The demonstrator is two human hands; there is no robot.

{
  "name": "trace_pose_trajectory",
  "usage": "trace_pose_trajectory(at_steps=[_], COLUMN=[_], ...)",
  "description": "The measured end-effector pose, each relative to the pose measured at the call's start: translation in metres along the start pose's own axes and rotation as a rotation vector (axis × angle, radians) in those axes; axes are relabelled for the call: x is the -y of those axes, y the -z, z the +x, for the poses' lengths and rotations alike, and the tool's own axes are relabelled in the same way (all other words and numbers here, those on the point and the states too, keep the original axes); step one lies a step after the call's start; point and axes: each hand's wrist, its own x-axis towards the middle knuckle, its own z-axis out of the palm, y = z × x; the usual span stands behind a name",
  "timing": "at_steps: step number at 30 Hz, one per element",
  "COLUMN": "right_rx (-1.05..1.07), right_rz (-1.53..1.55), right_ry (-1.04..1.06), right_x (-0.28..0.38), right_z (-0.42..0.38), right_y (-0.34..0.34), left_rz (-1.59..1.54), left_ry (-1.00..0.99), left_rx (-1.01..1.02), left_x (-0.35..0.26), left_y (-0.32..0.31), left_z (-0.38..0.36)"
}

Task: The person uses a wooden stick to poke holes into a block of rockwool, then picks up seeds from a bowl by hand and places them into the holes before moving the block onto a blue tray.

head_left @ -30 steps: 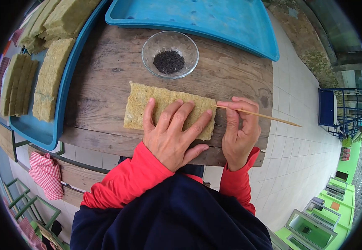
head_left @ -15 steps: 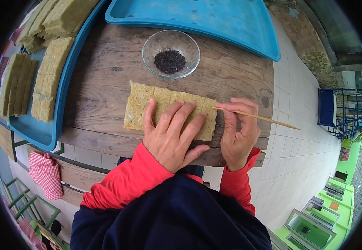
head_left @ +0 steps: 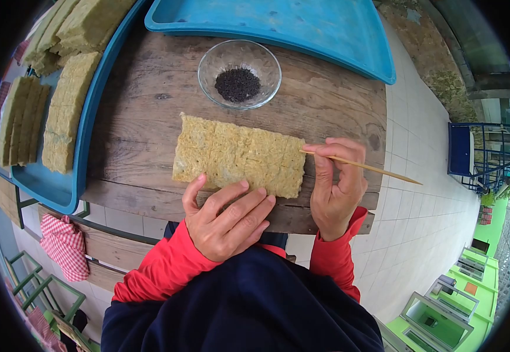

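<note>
A flat yellowish fibrous slab (head_left: 237, 155), scored into strips, lies on the wooden table (head_left: 143, 135). My left hand (head_left: 223, 220) rests at the table's near edge with its fingers apart, the fingertips just touching the slab's near side. My right hand (head_left: 337, 185) pinches a thin wooden skewer (head_left: 363, 166) whose tip meets the slab's right end. A glass bowl (head_left: 239, 74) of small black seeds stands just beyond the slab.
A blue tray (head_left: 44, 182) at the left holds several more yellowish slabs (head_left: 64, 111). Another blue tray (head_left: 290, 26) lies at the far side of the table. A red checked cloth (head_left: 66, 245) hangs on a frame below. Tiled floor lies to the right.
My left hand has slid back off the top of the slab to the table's near edge, uncovering the slab. My right hand and the skewer have hardly moved.
</note>
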Motion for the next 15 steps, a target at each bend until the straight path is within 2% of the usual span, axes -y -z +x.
trace_pose_trajectory(at_steps=[15], right_rx=[-0.008], right_rz=[0.009], right_ry=[-0.023], right_x=[-0.0001], right_z=[-0.0003], right_y=[-0.0014], left_rz=[0.05], left_ry=[-0.027], left_rx=[0.021], left_x=[0.0024], left_y=[-0.0034], left_z=[-0.0011])
